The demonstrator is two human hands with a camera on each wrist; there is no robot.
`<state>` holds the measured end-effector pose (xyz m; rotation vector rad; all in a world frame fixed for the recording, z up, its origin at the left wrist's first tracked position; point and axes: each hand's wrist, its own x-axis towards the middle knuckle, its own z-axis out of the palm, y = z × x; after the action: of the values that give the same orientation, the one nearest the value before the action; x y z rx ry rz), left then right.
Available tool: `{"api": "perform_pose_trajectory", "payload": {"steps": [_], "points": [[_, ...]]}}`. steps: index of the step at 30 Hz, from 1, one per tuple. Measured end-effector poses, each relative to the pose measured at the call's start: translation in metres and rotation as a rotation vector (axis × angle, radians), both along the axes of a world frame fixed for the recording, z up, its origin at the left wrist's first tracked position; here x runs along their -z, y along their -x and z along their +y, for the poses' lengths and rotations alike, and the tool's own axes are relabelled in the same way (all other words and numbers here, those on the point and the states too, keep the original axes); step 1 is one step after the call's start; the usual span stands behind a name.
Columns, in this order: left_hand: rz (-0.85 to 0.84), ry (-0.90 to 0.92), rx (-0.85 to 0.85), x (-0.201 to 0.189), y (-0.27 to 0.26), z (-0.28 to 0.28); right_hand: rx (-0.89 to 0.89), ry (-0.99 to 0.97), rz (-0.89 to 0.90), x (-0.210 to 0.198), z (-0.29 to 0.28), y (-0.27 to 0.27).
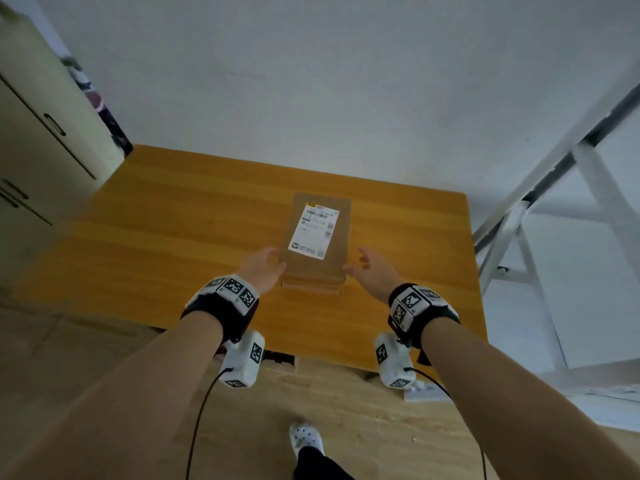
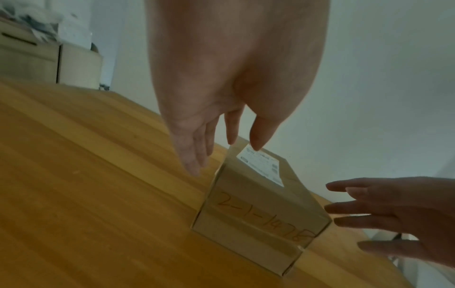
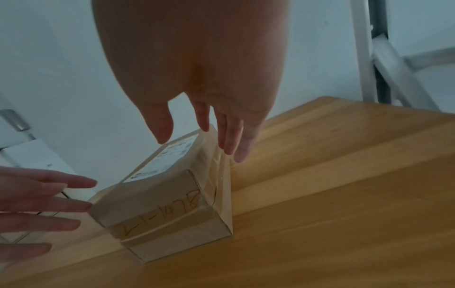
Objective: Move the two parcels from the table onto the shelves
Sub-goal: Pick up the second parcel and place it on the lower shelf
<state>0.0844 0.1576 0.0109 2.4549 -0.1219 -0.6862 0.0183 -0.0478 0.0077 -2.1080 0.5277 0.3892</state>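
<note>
One brown cardboard parcel (image 1: 313, 237) with a white shipping label lies on the wooden table (image 1: 166, 237); no second parcel shows. Handwritten digits mark its near end (image 2: 258, 212) (image 3: 167, 198). My left hand (image 1: 265, 266) (image 2: 225, 155) is open at the parcel's left near corner, fingers down its left side and thumb over the top edge. My right hand (image 1: 370, 268) (image 3: 197, 144) is open with spread fingers by the right near corner. Whether either hand touches the cardboard I cannot tell. The other hand appears in each wrist view, the right hand (image 2: 384, 214) and the left hand (image 3: 44, 204).
A white metal shelf frame (image 1: 588, 161) (image 3: 369, 58) stands just right of the table. A pale cabinet (image 1: 41, 133) with dark handles stands to the left. A white wall backs the table. My foot in a white shoe (image 1: 306, 438) is on the wood floor below.
</note>
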Motion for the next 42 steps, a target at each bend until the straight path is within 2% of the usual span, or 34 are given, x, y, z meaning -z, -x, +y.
{"api": "perform_pose_trajectory", "payload": {"steps": [7, 11, 21, 25, 31, 42], "points": [[0.176, 0.177, -0.116, 0.036, -0.031, -0.013, 0.121, -0.256, 0.068, 0.035, -0.005, -0.031], [0.255, 0.265, -0.194, 0.040, -0.035, -0.020, 0.131, -0.340, 0.072, 0.043, -0.008, -0.038], [0.301, 0.388, -0.312, 0.032, -0.038, -0.024, 0.218, -0.561, 0.069, 0.044, -0.011, -0.043], [0.270, 0.437, -0.316, 0.014, -0.042, -0.023, 0.214, -0.591, 0.024, 0.029, -0.015, -0.047], [0.216, 0.555, -0.293, -0.034, -0.048, -0.026, 0.199, -0.616, -0.111, -0.009, -0.025, -0.055], [0.034, 0.685, -0.178, -0.132, -0.050, -0.027, 0.111, -0.563, -0.368, -0.111, -0.040, -0.068]]}}
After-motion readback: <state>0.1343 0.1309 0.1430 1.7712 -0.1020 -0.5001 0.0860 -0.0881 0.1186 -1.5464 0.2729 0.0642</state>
